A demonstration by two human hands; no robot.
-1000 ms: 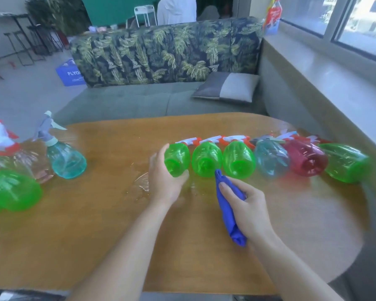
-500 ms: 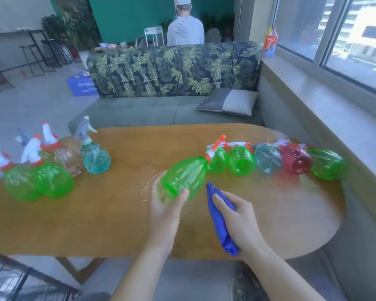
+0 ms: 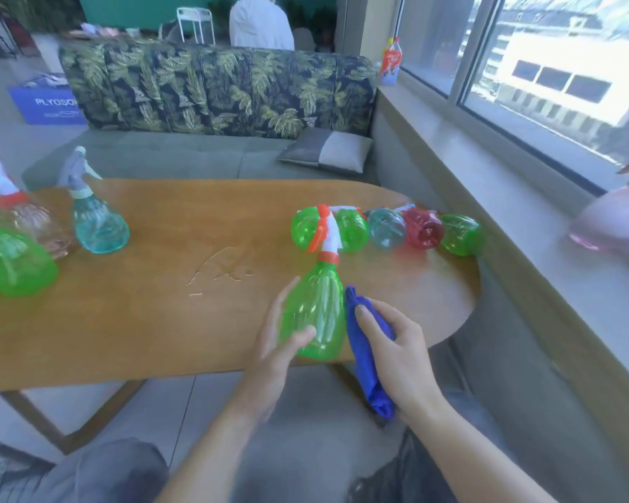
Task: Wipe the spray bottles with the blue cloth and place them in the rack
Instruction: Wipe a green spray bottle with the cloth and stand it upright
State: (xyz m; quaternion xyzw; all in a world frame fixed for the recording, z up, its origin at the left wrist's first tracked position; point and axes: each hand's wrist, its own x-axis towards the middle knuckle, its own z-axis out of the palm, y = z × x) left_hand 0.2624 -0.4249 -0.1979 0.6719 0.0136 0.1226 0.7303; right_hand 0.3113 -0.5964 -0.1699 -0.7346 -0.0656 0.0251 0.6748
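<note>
Near the table's (image 3: 160, 321) front edge, your left hand (image 3: 273, 361) had lifted one green bottle (image 3: 315, 314) from the row, gripping it upright; your right hand (image 3: 396, 353) clutched the blue cloth (image 3: 365, 372), ready for wiping.

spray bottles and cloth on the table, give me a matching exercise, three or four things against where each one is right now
Things:
1. blue cloth
2. green bottle with orange trigger
3. teal bottle with grey trigger
4. red bottle

Places:
A. lying in the row at the table's far right
B. held in the left hand
C. gripped in the right hand
D. standing upright on the table's left

Pairs: 1-C, 2-B, 3-D, 4-A
</note>
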